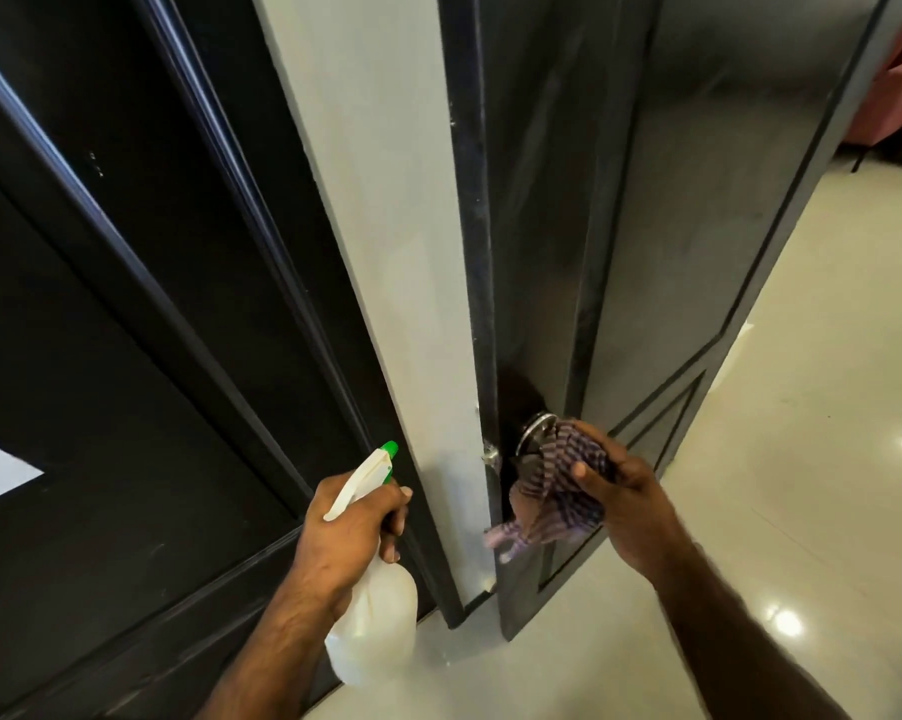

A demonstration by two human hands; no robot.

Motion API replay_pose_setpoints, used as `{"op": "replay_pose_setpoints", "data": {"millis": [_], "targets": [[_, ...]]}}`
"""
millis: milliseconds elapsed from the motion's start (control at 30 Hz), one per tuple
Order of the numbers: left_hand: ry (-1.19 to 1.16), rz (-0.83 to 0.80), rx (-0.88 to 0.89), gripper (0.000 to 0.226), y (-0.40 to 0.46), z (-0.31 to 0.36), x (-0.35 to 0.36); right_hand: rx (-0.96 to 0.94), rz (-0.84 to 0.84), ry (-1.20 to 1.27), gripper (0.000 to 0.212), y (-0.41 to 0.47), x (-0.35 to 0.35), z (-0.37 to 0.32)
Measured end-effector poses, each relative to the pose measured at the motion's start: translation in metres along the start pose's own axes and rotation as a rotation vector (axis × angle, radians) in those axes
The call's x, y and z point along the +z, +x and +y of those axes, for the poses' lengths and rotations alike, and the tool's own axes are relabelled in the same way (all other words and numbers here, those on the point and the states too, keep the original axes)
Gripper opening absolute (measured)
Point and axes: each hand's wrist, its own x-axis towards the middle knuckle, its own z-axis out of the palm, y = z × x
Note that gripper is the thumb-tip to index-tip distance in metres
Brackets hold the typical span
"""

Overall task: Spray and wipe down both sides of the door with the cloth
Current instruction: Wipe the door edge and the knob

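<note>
Door (698, 210) stands tall dead ahead, right hand (628, 504) nearer, bunching cloth (558, 491) at knob (534, 431); left hand (352, 530) grips spray bottle (376, 626).

Bright indoor light, glare spots on glossy floor (802, 459), wide-angle edge bending, slight blur

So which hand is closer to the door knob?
Right. The right hand presses the cloth against the door knob; the left hand grips the spray bottle off to the knob's left.
</note>
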Motion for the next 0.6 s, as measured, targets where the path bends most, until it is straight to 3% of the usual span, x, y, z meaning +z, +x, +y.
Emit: {"op": "replay_pose_setpoints", "data": {"millis": [133,233,300,467,600], "targets": [[0.025,-0.08,0.005,0.008,0.017,-0.007,-0.018,0.104,0.112,0.366,0.054,-0.001,0.011,0.033],[0.071,-0.185,0.035,0.02,0.027,-0.008,-0.026,0.089,0.165,0.461,0.094,-0.004,0.026,0.039],[0.096,-0.241,0.044,0.026,0.033,-0.009,-0.03,0.043,0.165,0.454,0.109,-0.007,0.036,0.035],[0.114,-0.317,0.027,0.017,0.042,-0.014,-0.032,-0.033,0.291,0.491,0.112,-0.024,0.041,0.029],[0.092,-0.368,0.066,0.011,0.041,-0.014,-0.028,-0.098,0.393,0.54,0.07,-0.056,0.022,0.03]]}}
